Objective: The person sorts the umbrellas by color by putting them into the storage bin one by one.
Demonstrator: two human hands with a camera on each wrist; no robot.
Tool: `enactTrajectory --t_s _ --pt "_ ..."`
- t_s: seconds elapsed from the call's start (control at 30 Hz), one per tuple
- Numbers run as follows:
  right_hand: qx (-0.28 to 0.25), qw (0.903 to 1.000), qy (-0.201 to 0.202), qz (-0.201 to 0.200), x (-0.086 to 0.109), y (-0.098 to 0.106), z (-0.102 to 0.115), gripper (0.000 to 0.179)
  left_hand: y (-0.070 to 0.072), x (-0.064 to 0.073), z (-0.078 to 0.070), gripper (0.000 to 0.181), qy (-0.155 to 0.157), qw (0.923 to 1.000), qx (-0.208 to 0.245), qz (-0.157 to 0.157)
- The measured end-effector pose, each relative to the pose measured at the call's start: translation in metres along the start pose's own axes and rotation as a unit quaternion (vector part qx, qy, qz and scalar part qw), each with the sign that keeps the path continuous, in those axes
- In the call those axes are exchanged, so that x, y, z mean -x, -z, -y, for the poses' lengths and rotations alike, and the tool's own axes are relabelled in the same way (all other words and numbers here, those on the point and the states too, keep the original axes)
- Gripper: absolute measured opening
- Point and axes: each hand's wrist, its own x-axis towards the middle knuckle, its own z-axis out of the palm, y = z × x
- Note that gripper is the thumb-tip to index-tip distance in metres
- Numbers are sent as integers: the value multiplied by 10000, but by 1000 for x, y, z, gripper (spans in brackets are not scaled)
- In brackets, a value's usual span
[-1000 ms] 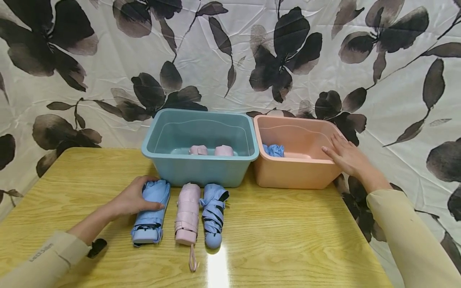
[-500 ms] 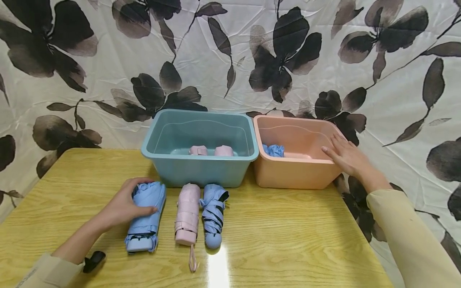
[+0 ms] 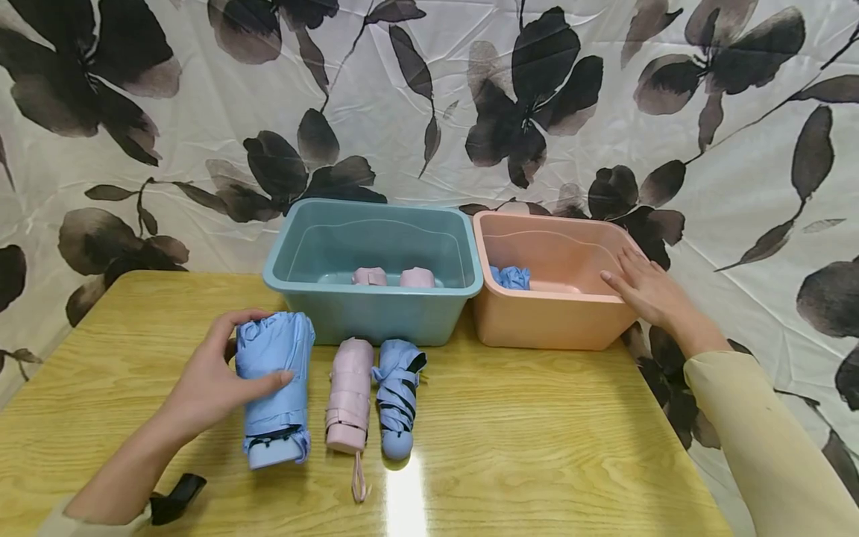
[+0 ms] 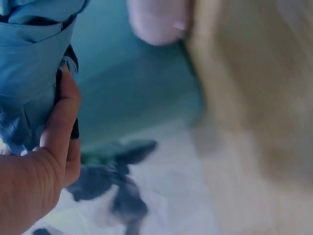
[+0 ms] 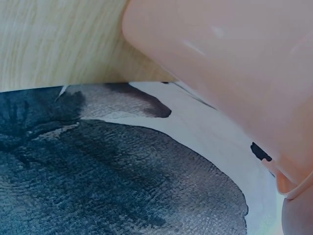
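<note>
In the head view my left hand (image 3: 211,384) grips a folded blue umbrella (image 3: 275,354), thumb over its upper side, in front of the teal bin's left end. The umbrella appears raised a little off the table; the left wrist view shows its fabric (image 4: 29,63) close up. To its right lie a folded pink umbrella (image 3: 350,395) with a wrist loop and a slimmer blue umbrella (image 3: 398,395) with a rounded end. My right hand (image 3: 651,291) rests on the right rim of the peach bin (image 3: 543,324), fingers straight.
The teal bin (image 3: 369,317) holds two pink items, partly hidden by its front wall. Bunched blue fabric (image 3: 513,278) shows inside the peach bin beside it. Both stand at the back of the wooden table (image 3: 523,432), before a floral cloth (image 3: 429,97).
My left hand first shifted the blue umbrella left and towards me, then lifted it. The right hand stays on the peach bin's rim.
</note>
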Motion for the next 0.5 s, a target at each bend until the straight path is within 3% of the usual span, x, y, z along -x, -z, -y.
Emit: enactTrajectory --t_s 0.23,0.5 --pt "13 10000 -28 39 -1 0 -1 88 -14 -12 -51 84 -374 9937 953 -447" --pt "3 10000 -17 27 -1 0 -2 89 -45 -51 -111 77 -874 9657 2230 -1003"
